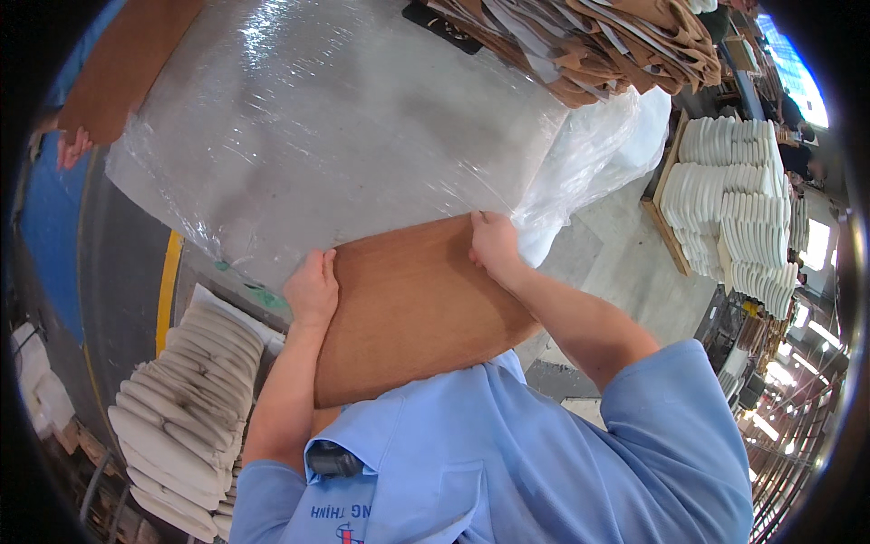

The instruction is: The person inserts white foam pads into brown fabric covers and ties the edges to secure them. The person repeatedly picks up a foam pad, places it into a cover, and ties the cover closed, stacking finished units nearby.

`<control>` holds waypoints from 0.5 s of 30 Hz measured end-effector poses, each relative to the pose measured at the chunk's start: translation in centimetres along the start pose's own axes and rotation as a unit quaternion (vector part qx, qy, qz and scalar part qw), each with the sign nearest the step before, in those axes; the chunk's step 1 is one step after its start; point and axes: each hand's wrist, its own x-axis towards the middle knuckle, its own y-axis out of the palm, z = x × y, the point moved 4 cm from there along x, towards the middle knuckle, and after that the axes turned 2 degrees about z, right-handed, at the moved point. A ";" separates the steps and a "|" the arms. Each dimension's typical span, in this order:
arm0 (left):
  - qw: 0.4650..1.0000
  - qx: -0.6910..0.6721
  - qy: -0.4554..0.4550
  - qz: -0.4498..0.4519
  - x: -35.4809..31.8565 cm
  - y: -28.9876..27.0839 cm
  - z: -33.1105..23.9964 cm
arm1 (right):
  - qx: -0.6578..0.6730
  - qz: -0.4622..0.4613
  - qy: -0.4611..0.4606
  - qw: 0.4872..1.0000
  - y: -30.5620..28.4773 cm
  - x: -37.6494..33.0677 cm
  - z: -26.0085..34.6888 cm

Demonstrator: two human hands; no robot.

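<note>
Between left hand (311, 288) and right hand (497, 245), brown panel (412, 313), corners (344, 252) in fingers (329, 263).

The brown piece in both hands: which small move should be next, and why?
Perhaps lower the brown piece onto the plastic-wrapped surface: the left hand and right hand grip its far corners, and that surface lies just beyond them.

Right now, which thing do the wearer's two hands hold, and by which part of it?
A brown, flat panel: the left hand grips it near its far left corner, the right hand near its far right corner.
</note>
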 end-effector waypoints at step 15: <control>0.949 -0.254 -0.048 0.178 -11.1 -12.1 1.4 | 0.328 0.193 -0.242 0.893 -17.4 -3.1 -6.8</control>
